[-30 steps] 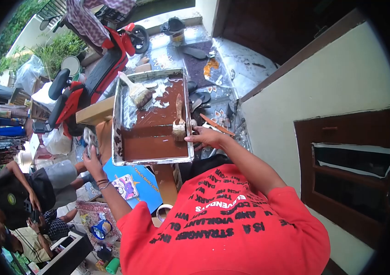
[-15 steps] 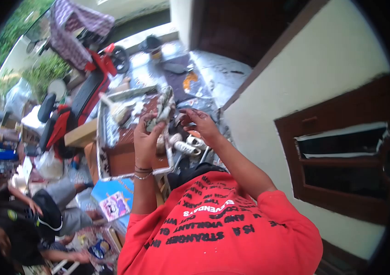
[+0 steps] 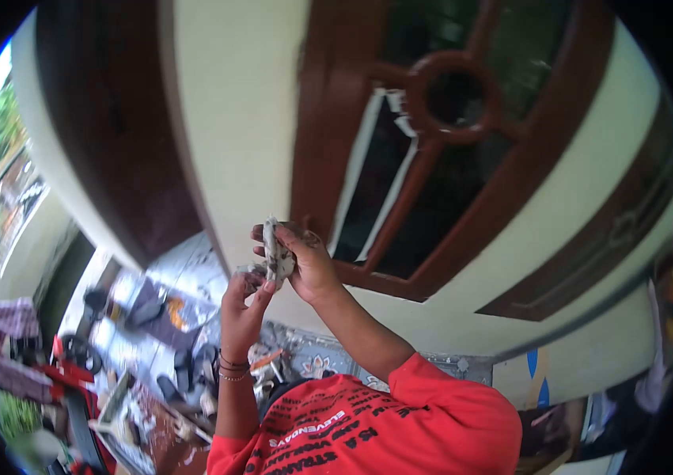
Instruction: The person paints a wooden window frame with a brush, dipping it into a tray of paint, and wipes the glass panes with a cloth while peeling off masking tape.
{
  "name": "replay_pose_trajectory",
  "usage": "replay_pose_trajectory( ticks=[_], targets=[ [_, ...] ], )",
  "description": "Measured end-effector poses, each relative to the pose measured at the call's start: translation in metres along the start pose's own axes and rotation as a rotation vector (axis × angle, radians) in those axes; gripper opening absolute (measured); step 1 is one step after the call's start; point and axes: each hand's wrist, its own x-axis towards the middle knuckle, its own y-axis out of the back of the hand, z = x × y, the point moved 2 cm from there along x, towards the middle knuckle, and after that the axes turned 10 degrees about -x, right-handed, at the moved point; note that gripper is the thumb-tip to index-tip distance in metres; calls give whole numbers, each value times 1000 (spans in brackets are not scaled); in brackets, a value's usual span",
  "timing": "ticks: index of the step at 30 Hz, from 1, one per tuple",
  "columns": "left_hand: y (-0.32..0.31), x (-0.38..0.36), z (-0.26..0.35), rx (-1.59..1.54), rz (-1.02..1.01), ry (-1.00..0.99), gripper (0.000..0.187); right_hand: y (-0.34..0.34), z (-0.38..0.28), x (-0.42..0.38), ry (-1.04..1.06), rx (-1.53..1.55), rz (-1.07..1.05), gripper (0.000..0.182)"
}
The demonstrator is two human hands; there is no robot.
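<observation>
Left arm: raised, forearm upright, bracelets at the wrist.
Left hand (image 3: 243, 299): lifted in front of the chest, fingers curled, fingertips pinched together just under the right hand.
Right arm: bent at the elbow, forearm angled up and inward.
Right hand (image 3: 305, 257): closed in a grip, fingers wrapped, above the left.

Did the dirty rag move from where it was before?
Yes. The rag was over the paint tray; now both hands hold it up by the brown window frame, far above the tray.
</observation>
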Motion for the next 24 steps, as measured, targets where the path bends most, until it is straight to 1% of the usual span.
replay_pose_trajectory(
  ticks=[1, 2, 4, 5, 6, 7, 9, 12, 14, 15, 16, 18, 20, 21, 22, 24],
  targets=[
    [-23, 8, 18, -34, -50, 19, 19, 5, -18, -4, 41, -12, 18, 26],
    [-41, 17, 15, -133, -86, 19, 18, 11, -36, -11, 107, -2, 15, 28],
    [-75, 32, 23, -154, -145, 12, 21, 23, -64, -21, 209, 3, -23, 32],
    [-87, 38, 16, -158, -164, -24, 23, 26, -77, -27, 246, -18, 2, 31],
    [-99, 43, 11, -192, -183, 5, 23, 22, -93, -32, 284, -40, 21, 29],
    [-110, 46, 17, -184, -200, -14, 22, 21, -104, -36, 306, -78, 63, 30],
    [-128, 48, 31, -180, -221, -44, 22, 25, -123, -39, 334, -117, 57, 30],
    [-139, 50, 45, -166, -183, -115, 22, 30, -158, -37, 364, -159, 64, 30],
    [-137, 45, 44, -328, -173, -53, 29, 35, -194, -26, 402, -481, 118, 27],
    [-131, 44, 43, -323, -204, -22, 33, 25, -214, -21, 582, -760, 221, 22],
    [-126, 41, 43, -329, -205, -20, 33, 12, -235, -15, 758, -1040, 327, 19],
    [-116, 34, 43, -371, -183, 41, 31, 4, -277, 3, 870, -1683, 398, 13],
    [-108, 29, 39, -385, -169, 66, 31, -19, -300, 18, 981, -2222, 308, 18],
    [-104, 27, 37, -391, -154, 86, 31, -19, -308, 29, 895, -2321, 281, 18],
    [-101, 25, 38, -399, -155, 88, 31, -24, -315, 34, 892, -2330, 278, 18],
    [-95, 24, 36, -417, -148, 109, 29, -35, -324, 44, 705, -2565, 254, 19]
  ],
)
